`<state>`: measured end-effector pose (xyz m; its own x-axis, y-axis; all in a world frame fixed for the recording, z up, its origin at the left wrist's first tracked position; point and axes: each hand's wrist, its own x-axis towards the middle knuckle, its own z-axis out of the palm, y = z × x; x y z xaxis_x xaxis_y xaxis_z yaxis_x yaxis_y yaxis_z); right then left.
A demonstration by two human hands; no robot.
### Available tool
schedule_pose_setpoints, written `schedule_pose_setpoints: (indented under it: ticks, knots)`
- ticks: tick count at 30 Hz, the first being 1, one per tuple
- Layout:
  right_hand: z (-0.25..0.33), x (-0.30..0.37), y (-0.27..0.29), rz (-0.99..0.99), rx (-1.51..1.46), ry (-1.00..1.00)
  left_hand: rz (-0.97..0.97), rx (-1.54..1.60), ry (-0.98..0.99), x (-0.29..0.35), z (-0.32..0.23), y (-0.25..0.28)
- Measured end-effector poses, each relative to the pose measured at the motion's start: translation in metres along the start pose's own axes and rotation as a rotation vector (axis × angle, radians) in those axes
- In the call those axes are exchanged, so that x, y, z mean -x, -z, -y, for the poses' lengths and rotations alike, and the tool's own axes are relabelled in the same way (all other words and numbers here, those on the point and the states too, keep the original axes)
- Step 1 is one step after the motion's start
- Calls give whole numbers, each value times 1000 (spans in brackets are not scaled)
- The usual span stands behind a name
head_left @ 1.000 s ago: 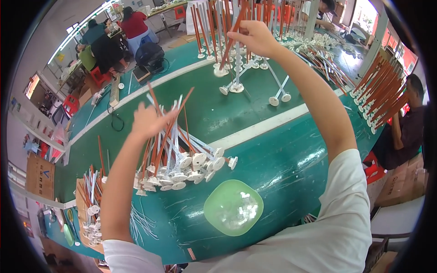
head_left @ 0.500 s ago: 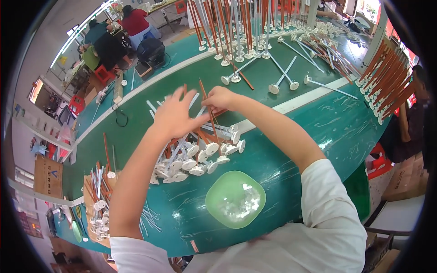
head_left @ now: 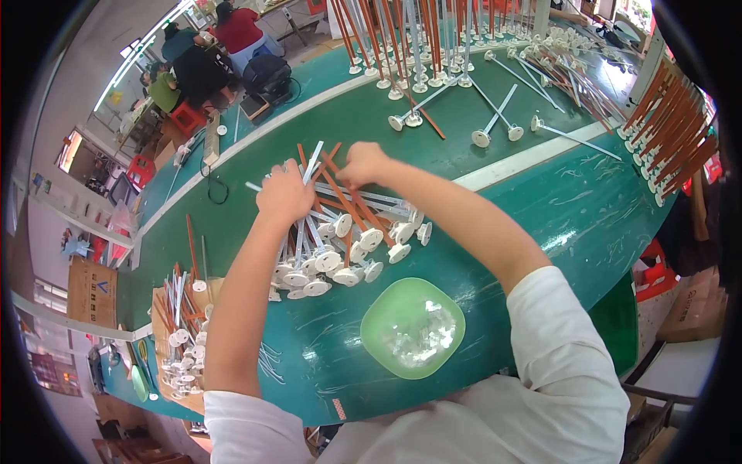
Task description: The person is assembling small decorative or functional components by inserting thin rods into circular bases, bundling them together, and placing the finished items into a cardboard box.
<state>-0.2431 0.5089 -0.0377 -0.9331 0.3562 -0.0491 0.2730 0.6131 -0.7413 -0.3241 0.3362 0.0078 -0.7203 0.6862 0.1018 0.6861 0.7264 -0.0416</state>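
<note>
A heap of silver and brown sticks with round white disc bases (head_left: 326, 261) lies in front of me on the green table, bases toward me. My left hand (head_left: 286, 193) is closed at the upper ends of the heap, its fingers curled round a silver stick (head_left: 313, 161). Just right of it, my right hand (head_left: 363, 165) pinches a brown stick (head_left: 331, 164); the fingertips are partly hidden. Nearer to me stands a pale green bowl (head_left: 379, 340) holding shiny, pale flakes.
Many sticks stand upright on their bases (head_left: 421, 66) at the back. Loose sticks (head_left: 495, 117) lie right of them. Another bundle (head_left: 182, 340) rests on cardboard at left. A white strip (head_left: 510, 166) crosses the table. People (head_left: 232, 31) sit at far left.
My left hand has gone from spread fingers to closed round a stick, moving slightly left and down. My right hand has shifted slightly left. Several sticks in the heap lie differently.
</note>
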Motion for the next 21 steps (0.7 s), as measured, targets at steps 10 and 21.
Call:
schedule_pose_setpoints:
  ticks: [10, 21]
  knots:
    - [9, 51, 21, 119, 379, -23, 515, 45, 304, 12, 75, 24]
    - [60, 45, -19, 305, 373, 48, 484, 71, 138, 19, 22, 32]
